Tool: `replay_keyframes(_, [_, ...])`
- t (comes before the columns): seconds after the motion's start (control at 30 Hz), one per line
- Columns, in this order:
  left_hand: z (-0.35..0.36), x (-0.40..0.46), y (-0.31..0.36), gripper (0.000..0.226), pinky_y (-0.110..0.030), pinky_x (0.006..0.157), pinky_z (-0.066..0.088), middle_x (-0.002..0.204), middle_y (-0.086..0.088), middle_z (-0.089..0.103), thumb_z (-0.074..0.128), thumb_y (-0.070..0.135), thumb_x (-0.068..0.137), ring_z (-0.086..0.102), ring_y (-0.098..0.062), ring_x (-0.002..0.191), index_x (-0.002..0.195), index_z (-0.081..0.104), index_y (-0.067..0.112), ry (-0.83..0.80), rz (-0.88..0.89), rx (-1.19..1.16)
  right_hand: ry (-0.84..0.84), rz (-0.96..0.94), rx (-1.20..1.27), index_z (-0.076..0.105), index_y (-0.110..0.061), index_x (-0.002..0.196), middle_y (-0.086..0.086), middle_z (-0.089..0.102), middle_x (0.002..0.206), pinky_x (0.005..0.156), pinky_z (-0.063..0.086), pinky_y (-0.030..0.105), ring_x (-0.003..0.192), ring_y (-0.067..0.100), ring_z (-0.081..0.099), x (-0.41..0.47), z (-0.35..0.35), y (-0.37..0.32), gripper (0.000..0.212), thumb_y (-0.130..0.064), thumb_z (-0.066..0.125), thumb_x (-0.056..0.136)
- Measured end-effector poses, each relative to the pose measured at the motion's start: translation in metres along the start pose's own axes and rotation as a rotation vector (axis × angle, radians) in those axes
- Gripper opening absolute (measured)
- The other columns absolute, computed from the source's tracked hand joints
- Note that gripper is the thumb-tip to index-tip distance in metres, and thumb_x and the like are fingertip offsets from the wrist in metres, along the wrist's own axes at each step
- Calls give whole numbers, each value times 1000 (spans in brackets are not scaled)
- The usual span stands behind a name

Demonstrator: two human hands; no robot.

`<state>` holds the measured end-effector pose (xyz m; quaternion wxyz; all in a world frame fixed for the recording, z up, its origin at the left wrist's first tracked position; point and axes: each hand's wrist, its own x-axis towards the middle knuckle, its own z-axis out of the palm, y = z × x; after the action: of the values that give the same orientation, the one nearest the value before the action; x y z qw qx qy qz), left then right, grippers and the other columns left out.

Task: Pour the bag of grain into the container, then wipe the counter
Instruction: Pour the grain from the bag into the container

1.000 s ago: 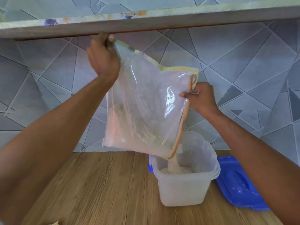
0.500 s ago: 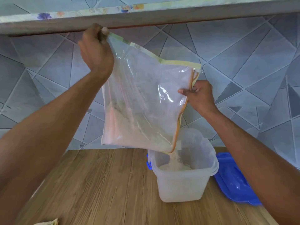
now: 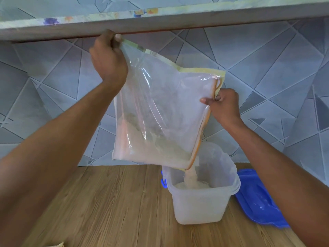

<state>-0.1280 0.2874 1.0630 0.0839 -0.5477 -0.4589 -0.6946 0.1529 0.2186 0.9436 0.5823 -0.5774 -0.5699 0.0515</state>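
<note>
Grain (image 3: pixel 191 177) pile in container (image 3: pixel 199 209) higher; bag (image 3: pixel 160 111) (no legible label) tilted.

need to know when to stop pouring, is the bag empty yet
Not empty: grain still fills the bag's lower part and streams into the container.

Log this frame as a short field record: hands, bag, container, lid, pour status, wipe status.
left hand: grip pinches the bag's raised top corner, just under the shelf
right hand: grip pinches the bag's right edge
bag: clear plastic bag, tilted, lower right corner over the container, grain left inside
container: translucent tub, open, standing on the wooden counter, partly filled
lid: blue lid, lying on the counter right of the tub
pour status: grain stream falling into the tub
wipe status: not yet begun; no cloth identifiable
</note>
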Motion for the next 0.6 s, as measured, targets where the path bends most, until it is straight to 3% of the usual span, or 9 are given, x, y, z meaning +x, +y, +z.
replay_keyframes(0.1, [2,-2,1,29,-31,60,33,79,-12,68,46,25,95,47,-13,67,83,68,10,-12,0,-10,-15,22,-99,31,-21,56,1,34,61,48,27,11,81,22,37,-9,-1,-5,55,-21,76,88])
replay_keyframes(0.17, [4,-5,0,27,-32,62,40,80,-8,69,48,24,95,52,-14,69,86,70,13,-26,12,-37,-23,32,-114,47,-21,66,3,51,71,53,27,11,92,25,48,-11,1,-5,37,-24,79,85])
replay_keyframes(0.2, [4,-6,0,26,-31,62,39,80,-7,69,48,23,95,52,-14,69,86,70,14,-25,13,-53,19,30,-101,58,-20,82,4,62,84,61,31,15,100,28,53,-11,-1,-11,25,-28,81,82])
replay_keyframes(0.23, [5,-7,-1,25,-30,62,37,79,-8,69,49,23,95,51,-13,68,85,71,14,-24,14,-65,69,29,-87,62,-20,103,4,67,102,69,36,17,108,29,55,-10,-4,-14,34,-33,83,79])
replay_keyframes(0.3, [5,-6,-4,26,-30,61,36,76,-9,67,50,23,96,49,-13,65,83,71,14,-27,23,-88,128,7,-41,49,-21,132,3,62,127,82,41,9,119,27,54,-7,-9,-24,69,-41,84,77])
replay_keyframes(0.4, [5,-6,-3,26,-28,59,33,67,3,56,51,24,98,43,-5,62,78,66,15,-52,52,-154,162,-177,-102,34,-22,147,4,48,142,98,44,28,128,23,48,1,-10,-47,94,-56,82,73])
replay_keyframes(0.5, [4,-9,3,24,-26,59,33,64,14,48,53,23,98,43,-1,61,75,62,21,-83,74,-222,42,-404,-363,41,-21,144,3,44,147,112,32,60,137,23,39,22,-2,-76,96,-74,71,70])
replay_keyframes(0.53, [3,-9,3,24,-26,60,34,65,14,49,54,22,98,43,-1,62,75,62,21,-88,78,-237,-55,-436,-394,44,-22,143,2,45,146,114,27,63,138,22,39,30,3,-90,96,-77,69,68])
replay_keyframes(0.6, [2,-9,3,23,-29,61,38,66,8,54,55,19,97,46,-3,65,75,62,19,-106,90,-256,-275,-407,-335,48,-24,141,-3,51,144,114,31,55,136,20,44,45,17,-120,100,-79,71,61])
